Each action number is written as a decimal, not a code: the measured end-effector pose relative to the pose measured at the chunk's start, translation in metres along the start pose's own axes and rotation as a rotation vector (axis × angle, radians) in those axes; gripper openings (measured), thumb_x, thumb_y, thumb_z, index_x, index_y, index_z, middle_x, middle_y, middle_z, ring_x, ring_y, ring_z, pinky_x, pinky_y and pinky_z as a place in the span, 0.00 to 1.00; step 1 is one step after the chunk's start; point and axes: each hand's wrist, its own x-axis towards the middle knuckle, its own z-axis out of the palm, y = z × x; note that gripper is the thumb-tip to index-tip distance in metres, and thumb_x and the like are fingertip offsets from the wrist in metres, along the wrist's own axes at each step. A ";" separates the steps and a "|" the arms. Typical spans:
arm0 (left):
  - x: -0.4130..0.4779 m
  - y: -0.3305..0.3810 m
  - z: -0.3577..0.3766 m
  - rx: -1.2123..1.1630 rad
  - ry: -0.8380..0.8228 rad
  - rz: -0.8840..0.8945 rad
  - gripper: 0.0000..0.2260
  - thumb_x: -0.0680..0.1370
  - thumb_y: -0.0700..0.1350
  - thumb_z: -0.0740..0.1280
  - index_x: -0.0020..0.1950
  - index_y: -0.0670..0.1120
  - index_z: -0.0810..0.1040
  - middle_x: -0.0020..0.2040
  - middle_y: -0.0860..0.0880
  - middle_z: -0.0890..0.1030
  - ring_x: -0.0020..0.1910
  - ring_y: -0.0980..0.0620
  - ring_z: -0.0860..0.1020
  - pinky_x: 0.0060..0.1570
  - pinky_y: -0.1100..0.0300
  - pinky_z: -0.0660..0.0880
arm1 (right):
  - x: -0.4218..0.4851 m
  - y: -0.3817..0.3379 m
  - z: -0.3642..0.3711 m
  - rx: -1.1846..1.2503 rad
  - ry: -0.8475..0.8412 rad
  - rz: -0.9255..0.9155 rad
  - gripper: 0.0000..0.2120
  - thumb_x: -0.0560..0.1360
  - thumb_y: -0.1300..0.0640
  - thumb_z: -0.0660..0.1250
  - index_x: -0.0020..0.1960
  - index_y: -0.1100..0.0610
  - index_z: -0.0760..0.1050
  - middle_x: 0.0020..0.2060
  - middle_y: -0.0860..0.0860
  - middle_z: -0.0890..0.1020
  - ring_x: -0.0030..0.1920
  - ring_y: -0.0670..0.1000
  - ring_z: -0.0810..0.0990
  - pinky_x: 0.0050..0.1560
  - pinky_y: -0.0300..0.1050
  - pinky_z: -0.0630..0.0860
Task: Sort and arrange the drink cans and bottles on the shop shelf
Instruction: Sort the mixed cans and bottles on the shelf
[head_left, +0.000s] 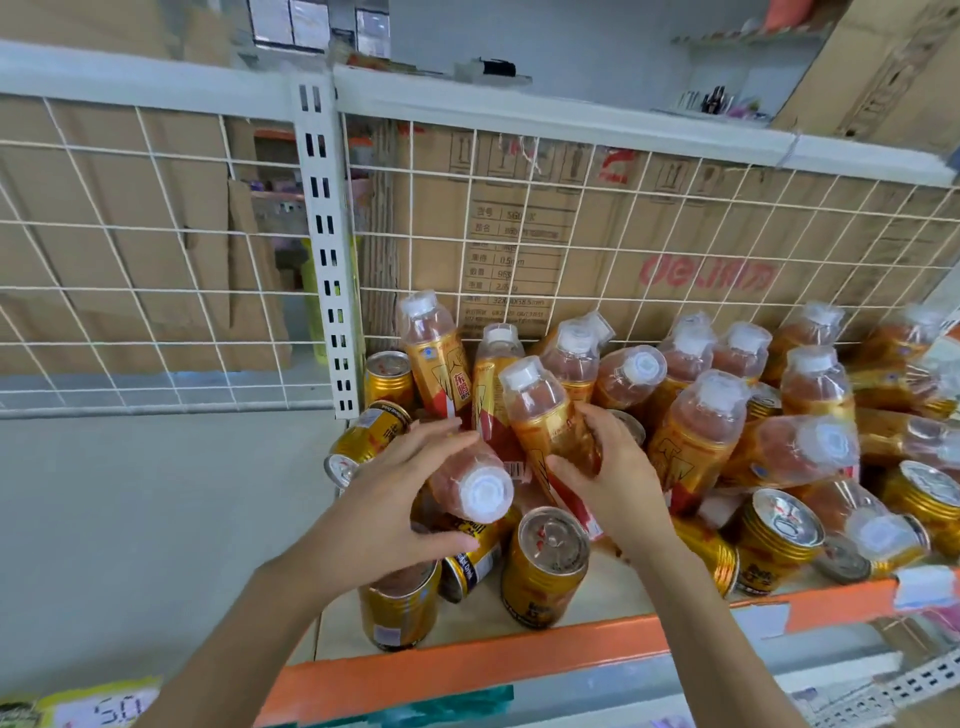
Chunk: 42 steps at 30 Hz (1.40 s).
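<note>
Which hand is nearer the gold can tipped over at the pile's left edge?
Left. The left hand is just right of the tipped can, gripping a lying bottle, cap toward the camera. The right hand is farther right, holding a leaning bottle.

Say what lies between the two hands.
In the head view, two bottles: the lying bottle in the left hand, cap toward the camera, and the tilted bottle in the right hand.
</note>
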 end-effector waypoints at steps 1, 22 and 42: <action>0.004 0.000 0.002 0.018 -0.009 -0.008 0.35 0.63 0.68 0.64 0.67 0.74 0.54 0.70 0.71 0.53 0.71 0.66 0.53 0.70 0.54 0.60 | 0.004 0.002 0.002 -0.026 -0.023 0.003 0.34 0.70 0.45 0.71 0.71 0.49 0.60 0.66 0.48 0.71 0.64 0.51 0.71 0.59 0.50 0.71; 0.038 0.012 -0.006 0.165 0.135 -0.178 0.25 0.69 0.71 0.53 0.63 0.65 0.57 0.55 0.66 0.69 0.53 0.63 0.72 0.51 0.64 0.72 | -0.008 0.039 0.007 0.378 -0.002 -0.006 0.41 0.65 0.46 0.76 0.71 0.48 0.58 0.64 0.44 0.72 0.63 0.44 0.73 0.61 0.45 0.73; 0.073 -0.038 -0.020 -0.362 0.144 -0.250 0.33 0.74 0.66 0.59 0.75 0.56 0.54 0.62 0.64 0.72 0.62 0.63 0.72 0.65 0.51 0.70 | -0.020 0.037 -0.014 0.295 -0.082 -0.021 0.46 0.65 0.54 0.77 0.63 0.27 0.47 0.64 0.39 0.69 0.63 0.40 0.70 0.62 0.39 0.69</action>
